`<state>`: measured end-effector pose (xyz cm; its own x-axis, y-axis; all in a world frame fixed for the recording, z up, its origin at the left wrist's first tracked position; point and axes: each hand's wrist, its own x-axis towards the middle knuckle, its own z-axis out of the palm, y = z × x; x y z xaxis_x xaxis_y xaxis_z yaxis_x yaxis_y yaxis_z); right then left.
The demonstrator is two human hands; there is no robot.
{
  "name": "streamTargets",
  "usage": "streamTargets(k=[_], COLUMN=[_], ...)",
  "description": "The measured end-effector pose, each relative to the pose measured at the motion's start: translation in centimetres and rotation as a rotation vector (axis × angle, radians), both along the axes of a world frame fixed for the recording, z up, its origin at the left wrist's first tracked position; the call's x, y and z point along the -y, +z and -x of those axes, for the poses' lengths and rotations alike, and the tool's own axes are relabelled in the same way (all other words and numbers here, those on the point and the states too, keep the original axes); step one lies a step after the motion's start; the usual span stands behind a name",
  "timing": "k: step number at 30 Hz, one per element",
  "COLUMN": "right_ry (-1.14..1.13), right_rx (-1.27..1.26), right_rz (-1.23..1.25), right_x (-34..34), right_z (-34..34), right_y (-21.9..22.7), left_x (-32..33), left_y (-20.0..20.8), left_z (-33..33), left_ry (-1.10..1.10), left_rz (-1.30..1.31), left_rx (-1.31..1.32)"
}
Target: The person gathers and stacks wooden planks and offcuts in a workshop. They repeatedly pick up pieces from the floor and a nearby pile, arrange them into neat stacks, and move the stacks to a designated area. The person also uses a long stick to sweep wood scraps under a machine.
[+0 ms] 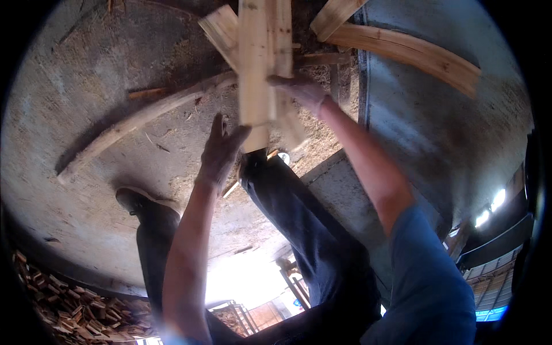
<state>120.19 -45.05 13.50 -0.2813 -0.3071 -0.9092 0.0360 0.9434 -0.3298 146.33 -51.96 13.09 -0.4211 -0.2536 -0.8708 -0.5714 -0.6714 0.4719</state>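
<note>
A stack of pale wooden boards [253,69] runs from the top of the view down toward my legs. My left hand [221,150] is beside the near end of the boards, its fingers and thumb spread apart, the thumb tip close to the nearest board's edge. My right hand [302,93] reaches in from the right with its fingers stretched across the boards. It is slightly blurred, and no closed grip shows. Another short board [221,33] sticks out at a slant on the stack's left.
A long curved wooden pole [144,118] lies on the dusty floor at left. Planks [408,53] rest on a grey surface [437,126] at right. Sawdust [322,135] is scattered near my feet. A heap of wood pieces [80,307] lies at lower left.
</note>
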Motion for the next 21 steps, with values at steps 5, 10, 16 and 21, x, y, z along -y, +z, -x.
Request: streamTargets(k=[5, 10, 16, 21], right_ry=[-0.160, -0.294, 0.395, 1.022], right_rx=[-0.051, -0.013, -0.536, -0.082], right_rz=[0.017, 0.067, 0.170, 0.250], right_x=[2.6, -0.1, -7.8, -3.3], right_z=[-6.7, -10.2, -14.8, -11.6], right_y=[-0.6, 1.6, 2.7, 6.8], left_x=[1.4, 0.0, -5.4, -6.4], left_y=[-6.1, -2.9, -0.1, -0.5], left_z=[-0.4, -4.0, -1.7, 0.3], left_ry=[0.057, -0.204, 0.208, 0.209], left_rz=[-0.186, -0.092, -0.190, 0.000], left_rx=[-0.070, -0.011, -0.071, 0.011])
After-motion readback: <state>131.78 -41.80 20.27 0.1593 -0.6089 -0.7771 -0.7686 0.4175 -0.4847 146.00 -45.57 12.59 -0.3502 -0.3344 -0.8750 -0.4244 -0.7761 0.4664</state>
